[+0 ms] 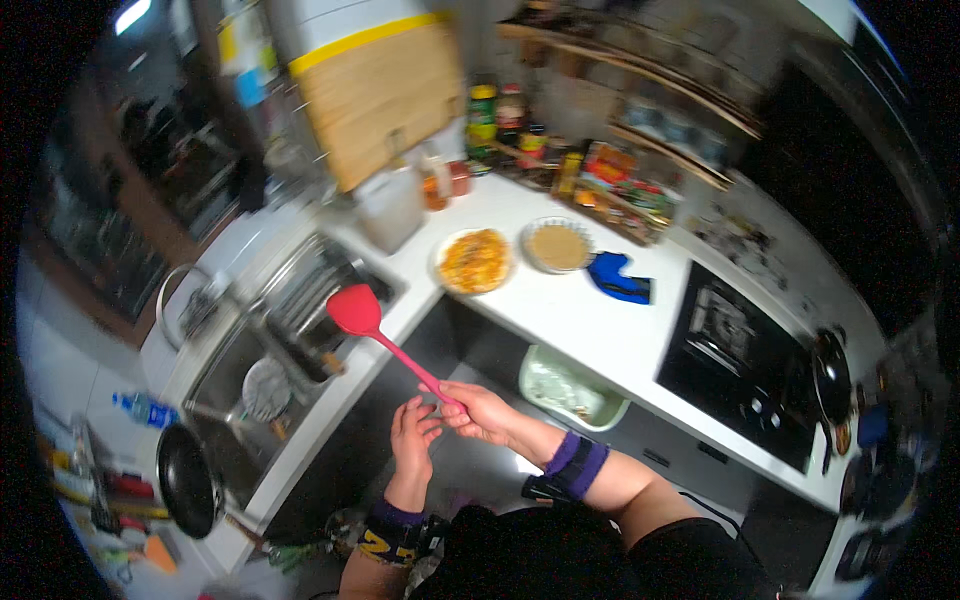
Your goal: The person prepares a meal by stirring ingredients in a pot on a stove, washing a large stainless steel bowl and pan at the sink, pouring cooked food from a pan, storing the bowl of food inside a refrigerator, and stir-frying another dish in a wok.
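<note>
A red spatula (405,360) is gripped by its handle end in my right hand (480,412). Its broad blade points up and to the left, above the edge of the sink (285,277). My left hand (414,442) hovers just beside the right one, fingers spread and slightly curled, with nothing seen in it. Both hands are in front of the counter, over the floor. On the white counter (540,322) stand a plate of orange-yellow cooked food (474,261) and a glass bowl of light brown contents (556,246). Beside the bowl lies a blue and black cloth item (619,277).
A black cooktop (727,352) is set into the counter at right, with a dark pan (831,375) at its far side. Left of the sink are a black frying pan (184,480) and a plastic bottle (146,410). Below the counter sits a pale green bin (570,390).
</note>
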Available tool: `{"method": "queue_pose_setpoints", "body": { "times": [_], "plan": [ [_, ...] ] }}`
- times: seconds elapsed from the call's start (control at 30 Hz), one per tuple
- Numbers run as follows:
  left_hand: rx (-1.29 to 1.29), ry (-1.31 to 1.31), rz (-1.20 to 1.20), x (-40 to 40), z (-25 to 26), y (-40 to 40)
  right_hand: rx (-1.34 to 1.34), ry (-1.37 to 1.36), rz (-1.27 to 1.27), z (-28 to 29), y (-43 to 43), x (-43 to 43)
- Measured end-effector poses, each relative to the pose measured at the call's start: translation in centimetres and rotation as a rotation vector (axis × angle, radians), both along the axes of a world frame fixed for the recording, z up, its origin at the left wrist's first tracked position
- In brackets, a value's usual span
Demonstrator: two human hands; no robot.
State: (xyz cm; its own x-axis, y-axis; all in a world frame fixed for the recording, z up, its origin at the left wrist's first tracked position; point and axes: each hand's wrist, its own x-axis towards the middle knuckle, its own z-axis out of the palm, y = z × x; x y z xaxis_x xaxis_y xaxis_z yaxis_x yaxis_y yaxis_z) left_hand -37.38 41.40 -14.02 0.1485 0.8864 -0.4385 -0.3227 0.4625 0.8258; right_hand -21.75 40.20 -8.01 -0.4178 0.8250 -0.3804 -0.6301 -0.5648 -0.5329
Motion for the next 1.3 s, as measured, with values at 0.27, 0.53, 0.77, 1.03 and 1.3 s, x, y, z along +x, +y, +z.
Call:
{"method": "queue_pose_setpoints", "body": {
  "times": [0.27,0.53,0.77,1.03,1.3],
  "plan": [
    [0.163,-0.076,-0.501,26.4,1.9,-14.5,0.031,-0.1,-0.429,3.8,-24.5,24.8],
    [0.196,-0.135,-1.169,46.2,4.4,-30.7,0.033,-0.342,-0.938,7.6,-46.4,37.5],
    [0.217,-0.131,-1.551,56.4,4.7,-38.1,-0.12,-0.84,-1.262,11.2,-58.4,44.7],
    [0.238,-0.149,-1.799,66.3,5.9,-42.1,-0.401,-1.6,-1.298,8.9,-66.0,58.1],
    [0.301,-0.105,-1.713,72.2,6.3,-45.1,-0.625,-2.185,-0.852,6.8,-69.1,65.2]
  ]
}}
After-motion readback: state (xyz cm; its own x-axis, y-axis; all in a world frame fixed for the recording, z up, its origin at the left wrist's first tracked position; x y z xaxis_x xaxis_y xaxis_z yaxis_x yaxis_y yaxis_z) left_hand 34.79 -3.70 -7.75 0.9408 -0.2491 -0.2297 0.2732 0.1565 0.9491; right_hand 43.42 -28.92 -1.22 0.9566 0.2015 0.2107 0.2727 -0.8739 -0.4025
